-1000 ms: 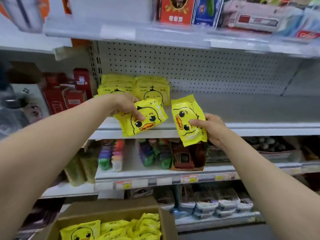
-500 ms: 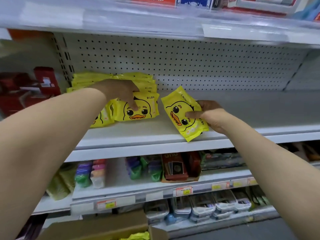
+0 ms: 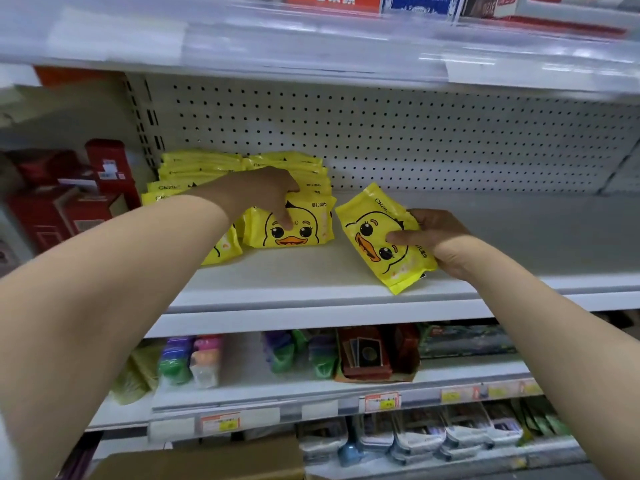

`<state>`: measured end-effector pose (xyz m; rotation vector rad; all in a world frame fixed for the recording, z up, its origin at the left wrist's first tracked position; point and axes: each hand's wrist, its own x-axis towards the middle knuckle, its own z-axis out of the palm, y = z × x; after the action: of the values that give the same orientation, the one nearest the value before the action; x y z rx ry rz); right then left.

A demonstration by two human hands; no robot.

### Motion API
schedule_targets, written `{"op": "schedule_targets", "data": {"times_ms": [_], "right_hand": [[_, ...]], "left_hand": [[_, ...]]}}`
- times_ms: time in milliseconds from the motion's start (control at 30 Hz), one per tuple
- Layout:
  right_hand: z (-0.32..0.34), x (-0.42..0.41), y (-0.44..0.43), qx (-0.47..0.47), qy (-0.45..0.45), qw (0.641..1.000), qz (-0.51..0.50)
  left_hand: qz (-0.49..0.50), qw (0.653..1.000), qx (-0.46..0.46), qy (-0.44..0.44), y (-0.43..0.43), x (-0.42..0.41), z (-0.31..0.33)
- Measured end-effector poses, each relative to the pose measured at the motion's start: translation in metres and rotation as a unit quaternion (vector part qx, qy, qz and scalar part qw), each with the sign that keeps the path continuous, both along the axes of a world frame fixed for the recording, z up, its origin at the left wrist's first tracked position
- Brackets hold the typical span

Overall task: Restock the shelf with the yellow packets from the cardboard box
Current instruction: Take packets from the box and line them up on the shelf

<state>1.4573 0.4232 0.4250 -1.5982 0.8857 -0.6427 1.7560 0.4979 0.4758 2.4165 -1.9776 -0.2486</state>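
Releasing early could tip the tilted yellow duck-printed plastic packet (image 3: 379, 237), clamped in the right hand (image 3: 440, 244), off the front lip of the white metal shelf (image 3: 311, 271), while the left hand (image 3: 263, 195) pinches a standing packet (image 3: 294, 233).

Yellow glossy plastic packet with cartoon duck face (image 3: 382, 237): tilted, top toward upper left, pinched in right hand (image 3: 434, 235), lower corner at front edge of white metal shelf (image 3: 311, 268). Second duck packet (image 3: 294, 230): upright, face forward, held at top by left hand (image 3: 261, 192), against stacked yellow packets (image 3: 197, 168) at back left of shelf. Brown cardboard box (image 3: 207, 460): bottom edge of view, contents unseen
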Motion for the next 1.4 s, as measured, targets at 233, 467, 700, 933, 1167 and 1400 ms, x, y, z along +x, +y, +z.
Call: {"op": "schedule_targets", "data": {"times_ms": [233,467,700,933,1167,1400], "right_hand": [[0.001,0.006,0.011,0.001,0.003,1.000,0.001],[0.019,0.006,0.048,-0.049,0.060,0.995,0.055],[0.036,0.017,0.117,-0.086,0.095,0.982,0.137],[0.037,0.021,0.167,-0.095,0.056,0.984,0.138],[0.008,0.010,0.203,-0.115,-0.043,0.992,0.038],[-0.010,0.006,0.232,-0.022,-0.135,0.991,-0.010]], "left_hand": [[-0.010,0.989,-0.128,-0.069,0.013,-0.003,-0.013],[-0.039,0.938,-0.265,0.219,0.053,-0.035,-0.021],[-0.103,0.883,-0.319,0.329,0.131,-0.068,-0.032],[-0.041,0.808,-0.313,0.497,0.197,-0.071,-0.050],[-0.013,0.805,-0.376,0.459,0.238,-0.077,-0.059],[0.032,0.789,-0.400,0.465,0.263,-0.073,-0.069]]}}
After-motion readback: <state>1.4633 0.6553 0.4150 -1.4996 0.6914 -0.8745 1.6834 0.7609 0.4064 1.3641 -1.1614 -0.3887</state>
